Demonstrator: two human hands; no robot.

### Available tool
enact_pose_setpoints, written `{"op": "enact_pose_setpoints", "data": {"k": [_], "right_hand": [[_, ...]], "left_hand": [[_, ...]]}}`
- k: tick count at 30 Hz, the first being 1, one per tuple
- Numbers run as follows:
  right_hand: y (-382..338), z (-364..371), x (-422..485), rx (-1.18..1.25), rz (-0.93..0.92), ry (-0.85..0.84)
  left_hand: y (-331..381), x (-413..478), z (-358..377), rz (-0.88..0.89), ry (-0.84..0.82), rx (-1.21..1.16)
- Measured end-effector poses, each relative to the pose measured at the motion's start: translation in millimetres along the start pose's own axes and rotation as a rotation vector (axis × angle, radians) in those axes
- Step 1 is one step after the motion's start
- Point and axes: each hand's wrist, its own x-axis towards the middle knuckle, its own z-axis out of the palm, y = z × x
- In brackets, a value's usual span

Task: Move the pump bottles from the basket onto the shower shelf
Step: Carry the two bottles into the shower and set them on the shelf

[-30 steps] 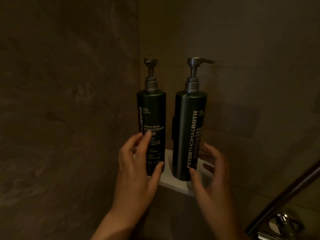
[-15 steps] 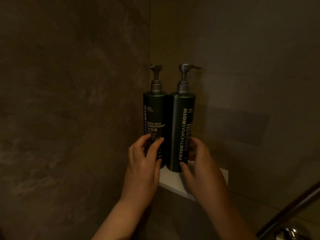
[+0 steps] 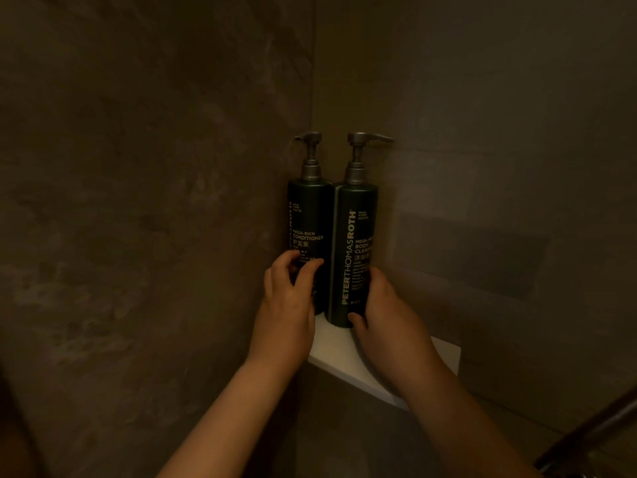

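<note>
- We note the left hand (image 3: 286,305) with fingers curled loosely around the lower part of the conditioner bottle (image 3: 307,219), fingertips touching its label.
- The right hand (image 3: 382,312) wraps the base of the body wash bottle (image 3: 353,243), thumb in front; how firm the grip is, we cannot tell in this dim light.
- Since a second ago, the bottles have closed from apart to touching.
- Both stand upright on the white corner shelf (image 3: 386,381) between dark stone walls (image 3: 138,201).
</note>
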Motion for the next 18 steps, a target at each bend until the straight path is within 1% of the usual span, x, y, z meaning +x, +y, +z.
{"op": "enact_pose_setpoints", "data": {"k": [4, 10, 15, 18], "right_hand": [[-1, 3, 4, -0.007, 0.018, -0.055], [1, 3, 4, -0.040, 0.020, -0.076], [-2, -4, -13, -0.050, 0.005, 0.006], [-6, -3, -37, -0.095, -0.089, 0.045]], "left_hand": [[-2, 1, 1, -0.036, -0.051, 0.018], [2, -3, -3, -0.058, -0.104, 0.039], [8, -22, -21, -0.077, -0.164, 0.079], [11, -40, -48, -0.038, -0.153, 0.195]]}}
